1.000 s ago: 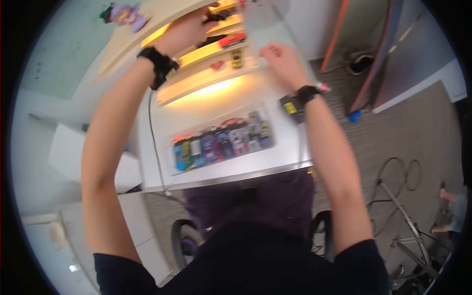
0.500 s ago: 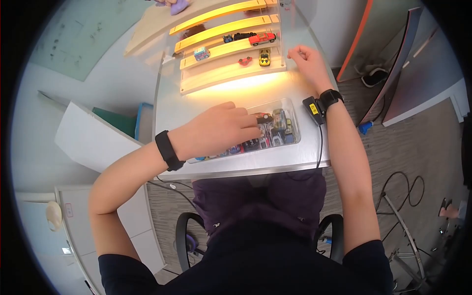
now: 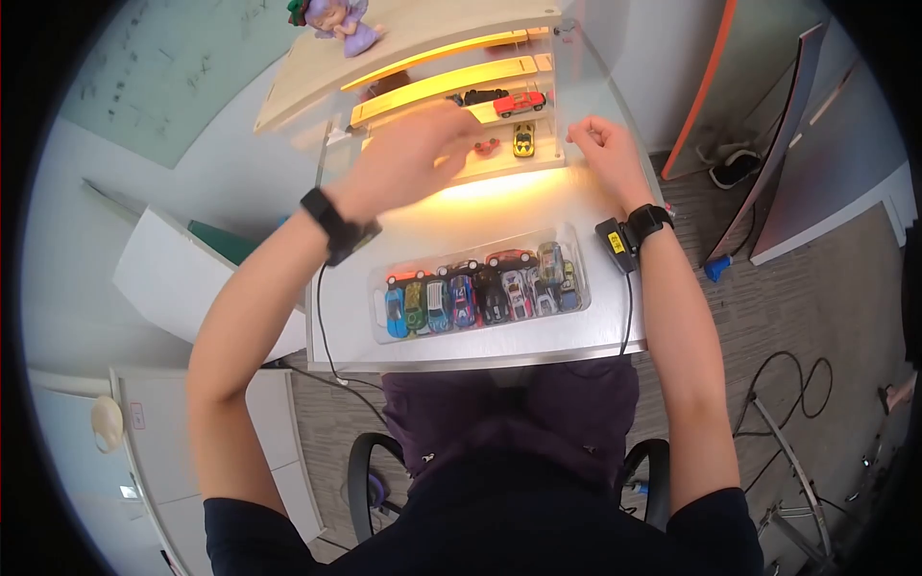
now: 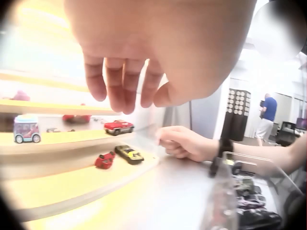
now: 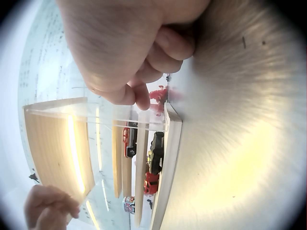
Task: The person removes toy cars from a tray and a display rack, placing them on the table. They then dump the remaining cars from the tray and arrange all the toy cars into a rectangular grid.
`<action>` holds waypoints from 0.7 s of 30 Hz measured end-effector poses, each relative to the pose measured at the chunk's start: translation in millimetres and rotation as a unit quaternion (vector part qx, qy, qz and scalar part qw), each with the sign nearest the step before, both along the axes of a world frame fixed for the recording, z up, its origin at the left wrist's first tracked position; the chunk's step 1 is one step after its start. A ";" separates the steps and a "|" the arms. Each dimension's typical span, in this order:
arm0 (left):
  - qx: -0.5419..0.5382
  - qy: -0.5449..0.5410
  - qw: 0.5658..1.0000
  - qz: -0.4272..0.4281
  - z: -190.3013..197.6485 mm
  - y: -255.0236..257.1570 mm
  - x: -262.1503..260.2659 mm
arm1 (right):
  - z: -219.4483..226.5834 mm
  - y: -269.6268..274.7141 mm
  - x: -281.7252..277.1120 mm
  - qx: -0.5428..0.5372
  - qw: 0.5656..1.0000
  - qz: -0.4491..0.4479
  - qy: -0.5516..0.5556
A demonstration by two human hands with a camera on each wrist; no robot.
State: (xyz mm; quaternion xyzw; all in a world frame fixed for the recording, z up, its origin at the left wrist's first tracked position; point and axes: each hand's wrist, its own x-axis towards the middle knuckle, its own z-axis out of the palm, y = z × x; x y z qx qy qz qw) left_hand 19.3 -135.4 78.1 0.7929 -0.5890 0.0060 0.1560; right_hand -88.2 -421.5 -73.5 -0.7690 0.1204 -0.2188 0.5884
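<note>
My left hand, blurred, hovers in front of a lit wooden display shelf. Its fingers hang loosely in the left wrist view, with nothing between them. A toy bus stands on one board there, with a red toy pickup further along. On the lowest step sit a yellow toy car and a small red toy car. Beside the shelf's right end my right hand rests, loosely curled and holding nothing. Nearer me lies a clear tray packed with several toy cars.
A purple-haired figurine sits on the shelf's top. By my right wrist is a small black device with a cable running off the table's front edge. To the left stands a white box; a person in blue is in the background.
My left hand went from the upper shelf boards down over the tray of toy cars, then back up to the lower shelf. My right hand has stayed beside the shelf.
</note>
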 end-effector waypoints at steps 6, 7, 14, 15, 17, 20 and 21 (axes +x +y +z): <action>-0.056 -0.120 0.991 0.004 -30.7 -59.6 36.0 | 4.2 1.7 -1.5 0.011 1.000 -0.003 -0.001; -0.057 -0.139 0.989 0.002 -37.4 -71.3 39.6 | 5.7 4.5 -2.2 0.022 1.000 -0.006 0.001; -0.012 -0.064 0.997 0.042 -37.0 -87.6 35.0 | -0.1 1.5 -4.1 -0.040 0.999 -0.021 0.001; -0.012 -0.064 0.997 0.038 -31.7 -78.9 29.8 | -0.3 1.0 -3.1 -0.037 0.999 -0.022 0.001; -0.050 0.009 0.999 -0.003 -23.4 -53.7 4.4 | -6.2 -0.5 4.7 -0.010 1.000 -0.014 -0.015; -0.067 0.120 0.983 -0.119 2.6 -13.2 -58.1 | -9.7 -3.2 6.9 -0.025 1.000 -0.012 -0.008; -0.051 0.133 0.978 -0.153 6.5 -2.7 -77.7 | -3.8 -1.1 4.1 -0.020 1.000 -0.010 0.001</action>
